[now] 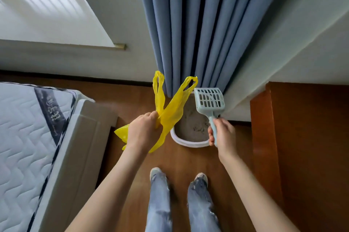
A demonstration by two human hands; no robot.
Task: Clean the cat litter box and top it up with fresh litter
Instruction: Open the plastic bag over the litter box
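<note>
Standing over white round plastic litter box (188, 142) on wooden floor (181, 161), ahead and below both hands; left hand (143, 129) clutching thin yellow plastic bag (170, 110); right hand (221, 132) gripping pale blue slotted plastic scoop (209, 100), nearer box, blade pointing away.

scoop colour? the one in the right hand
Pale blue-green, slotted. The scoop shows best in the head view, held by its handle in the right hand.

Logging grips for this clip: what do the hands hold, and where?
Left hand grips the yellow bag at its bunched middle; right hand grips the scoop by its handle.
</note>
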